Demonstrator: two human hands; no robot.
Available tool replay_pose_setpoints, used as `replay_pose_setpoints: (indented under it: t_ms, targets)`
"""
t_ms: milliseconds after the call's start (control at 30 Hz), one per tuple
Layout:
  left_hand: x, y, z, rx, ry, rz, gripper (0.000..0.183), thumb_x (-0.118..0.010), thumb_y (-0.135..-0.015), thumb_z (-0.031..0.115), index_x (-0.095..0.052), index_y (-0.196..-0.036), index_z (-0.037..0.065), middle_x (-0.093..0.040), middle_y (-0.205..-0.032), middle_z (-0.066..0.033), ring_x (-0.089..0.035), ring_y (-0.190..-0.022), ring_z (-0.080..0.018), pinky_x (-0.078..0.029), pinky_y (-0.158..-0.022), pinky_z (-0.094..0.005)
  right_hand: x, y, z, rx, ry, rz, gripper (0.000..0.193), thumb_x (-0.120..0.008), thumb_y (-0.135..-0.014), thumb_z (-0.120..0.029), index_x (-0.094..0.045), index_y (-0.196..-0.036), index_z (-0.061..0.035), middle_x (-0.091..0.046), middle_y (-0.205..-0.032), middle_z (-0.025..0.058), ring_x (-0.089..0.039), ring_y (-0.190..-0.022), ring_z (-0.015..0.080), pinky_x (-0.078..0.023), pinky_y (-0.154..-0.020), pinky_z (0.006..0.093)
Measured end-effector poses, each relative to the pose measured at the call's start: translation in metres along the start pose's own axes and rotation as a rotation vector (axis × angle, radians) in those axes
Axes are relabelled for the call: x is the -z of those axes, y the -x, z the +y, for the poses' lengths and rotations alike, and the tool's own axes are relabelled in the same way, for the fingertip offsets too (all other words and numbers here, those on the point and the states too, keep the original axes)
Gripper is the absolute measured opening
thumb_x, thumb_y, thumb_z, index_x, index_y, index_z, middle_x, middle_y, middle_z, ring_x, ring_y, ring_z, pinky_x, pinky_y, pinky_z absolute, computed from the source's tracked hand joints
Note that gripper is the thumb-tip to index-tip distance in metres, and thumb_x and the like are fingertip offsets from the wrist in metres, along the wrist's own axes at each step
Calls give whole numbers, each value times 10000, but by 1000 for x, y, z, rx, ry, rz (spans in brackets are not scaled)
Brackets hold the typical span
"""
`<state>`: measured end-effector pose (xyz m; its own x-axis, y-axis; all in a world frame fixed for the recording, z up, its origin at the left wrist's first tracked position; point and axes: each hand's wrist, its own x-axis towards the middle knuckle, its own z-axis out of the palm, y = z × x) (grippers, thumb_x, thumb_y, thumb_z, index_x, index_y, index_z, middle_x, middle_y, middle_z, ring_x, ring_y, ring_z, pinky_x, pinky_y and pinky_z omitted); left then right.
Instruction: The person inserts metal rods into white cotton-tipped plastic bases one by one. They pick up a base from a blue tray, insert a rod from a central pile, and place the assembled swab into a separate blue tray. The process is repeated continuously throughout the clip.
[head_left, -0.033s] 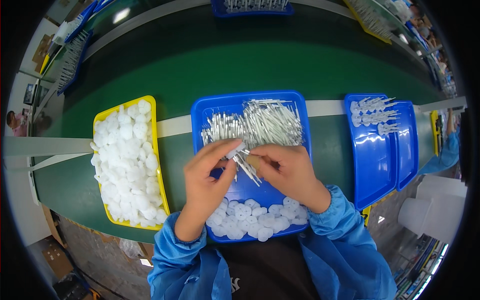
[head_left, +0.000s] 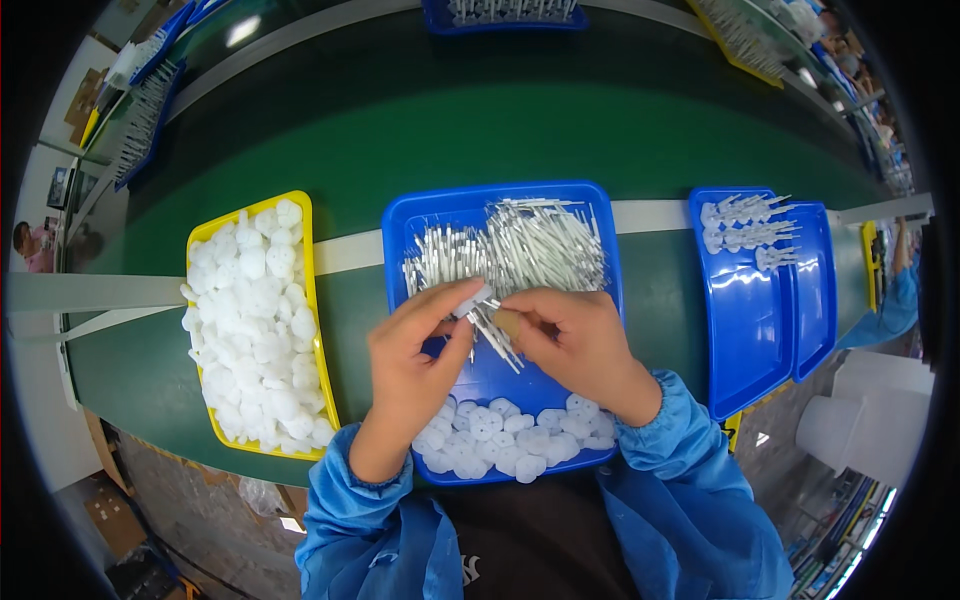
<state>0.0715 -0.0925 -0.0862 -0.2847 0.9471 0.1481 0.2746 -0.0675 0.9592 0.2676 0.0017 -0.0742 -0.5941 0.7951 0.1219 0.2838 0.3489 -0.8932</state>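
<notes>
hiding pins' (head_left: 497, 337) ends: left hand (head_left: 415, 370), right hand (head_left: 570, 345).

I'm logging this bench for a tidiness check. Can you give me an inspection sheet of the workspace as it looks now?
Surface: green belt, a pale strip across it.
Job's things: middle blue tray with thin white rods at its far end and round white discs at its near end.
Clutter: yellow tray heaped with white discs; stacked blue trays with a few assembled pieces.
Hands: left hand pinches a white disc; right hand holds several rods.
Cables: nothing seen.
Surroundings: more trays across the belt; another person's blue sleeve at right.
</notes>
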Motion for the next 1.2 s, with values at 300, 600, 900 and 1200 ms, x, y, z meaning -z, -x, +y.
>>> replay_pose_setpoints:
  t_ms: [300, 600, 900, 1200]
  targets:
    - [3, -2, 7, -70, -207, -35, 468, -769, -929, -102, -820, -1365, 58, -846, -1100, -171, -803, -861, -219, -638, -785, -328, 0, -3, -2, -61, 38, 2, 152, -848, -982, -157, -827, -1080, -43, -780, -778, 99, -752, -623, 234, -574, -587, 336]
    - [-2, 0, 10, -175, -390, 1, 476, -802, -895, -84, -836, -1341, 80, -835, -1046, -198, -804, -825, -314, -636, -769, -376, -7, 2, 3, 339, 525, 126, 122, -843, -928, -134, -832, -1031, -70, -770, -776, 82, -716, -614, 285, -561, -585, 390]
    - [3, 4, 12, -28, -281, -72, 522, -779, -903, -124, -810, -1393, 54, -846, -1034, -159, -785, -847, -143, -634, -782, -284, 0, -5, 5, 202, 205, 72, 141, -861, -919, -145, -841, -1038, -73, -803, -837, 114, -765, -665, 310, -611, -607, 406]
    - [2, 1, -2, 110, 182, -48, 485, -889, -928, 14, -781, -1399, 57, -774, -1199, -92, -729, -977, -145, -615, -766, -265, 6, -8, 3, 421, 333, 127, 276, -898, -875, -135, -838, -1145, -129, -806, -883, 36, -765, -715, 225, -567, -644, 364]
